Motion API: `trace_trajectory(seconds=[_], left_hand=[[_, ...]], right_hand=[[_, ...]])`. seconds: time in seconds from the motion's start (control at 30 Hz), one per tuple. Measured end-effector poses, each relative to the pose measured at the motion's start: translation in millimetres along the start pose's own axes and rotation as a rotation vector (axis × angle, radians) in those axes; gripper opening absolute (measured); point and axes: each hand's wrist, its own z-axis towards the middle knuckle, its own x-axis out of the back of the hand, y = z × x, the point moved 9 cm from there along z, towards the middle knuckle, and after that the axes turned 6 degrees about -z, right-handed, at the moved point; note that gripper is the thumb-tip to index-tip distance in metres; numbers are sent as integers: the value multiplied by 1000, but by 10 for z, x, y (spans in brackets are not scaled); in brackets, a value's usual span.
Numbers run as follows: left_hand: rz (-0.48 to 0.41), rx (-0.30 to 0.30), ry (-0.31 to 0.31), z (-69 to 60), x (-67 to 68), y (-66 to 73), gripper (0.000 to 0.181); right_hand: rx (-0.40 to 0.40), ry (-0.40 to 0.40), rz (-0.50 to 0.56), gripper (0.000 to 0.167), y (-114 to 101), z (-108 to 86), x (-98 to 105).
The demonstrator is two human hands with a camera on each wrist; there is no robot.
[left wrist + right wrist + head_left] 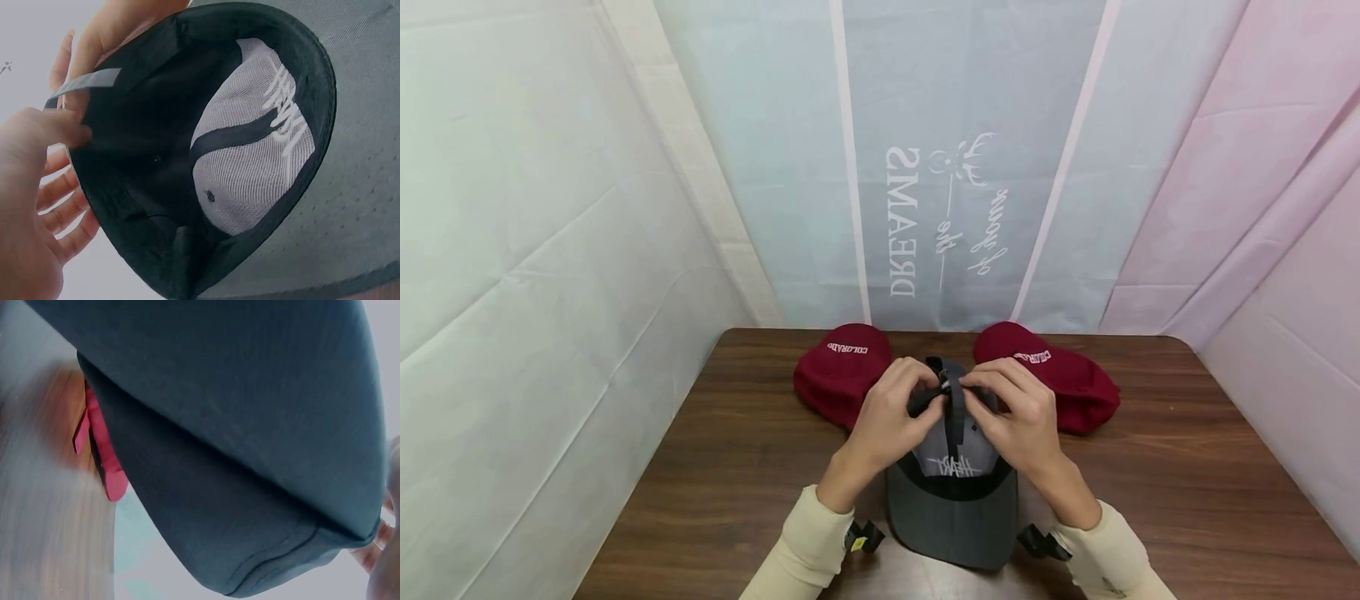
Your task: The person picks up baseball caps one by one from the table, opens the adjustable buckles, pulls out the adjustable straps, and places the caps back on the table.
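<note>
In the head view a dark grey cap (955, 525) is held inside up, its brim toward the person and white lettering on its lighter front panel. The left hand (891, 417) pinches the back edge by the strap (956, 408), thumb and forefinger together. Opposite it, the right hand (1018, 412) pinches the other side of the strap. The left wrist view looks into the cap's dark lining (137, 144), with the left hand (31, 162) at the strap end. Grey cloth of the cap (250, 456) fills most of the right wrist view, the right hand (384, 550) at its edge.
Two dark red caps with white lettering lie behind the hands, one at the left (842, 375) and one at the right (1067, 379). They rest on the brown wooden table (715, 500). Pale cloth hangs (790, 167) behind and at both sides.
</note>
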Motion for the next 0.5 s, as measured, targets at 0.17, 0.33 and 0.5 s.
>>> trace_trajectory(seconds=[0.17,0.33,0.5], left_hand=[[-6,-42,44,7,30,53,15],[-6,-84,80,10,73,122,12],[8,-106,102,7,97,168,9]], right_hand=[[-3,10,28,10,4,-21,-8],[16,31,-28,29,-31,-18,-7],[52,50,-75,33,-86,-23,-2]])
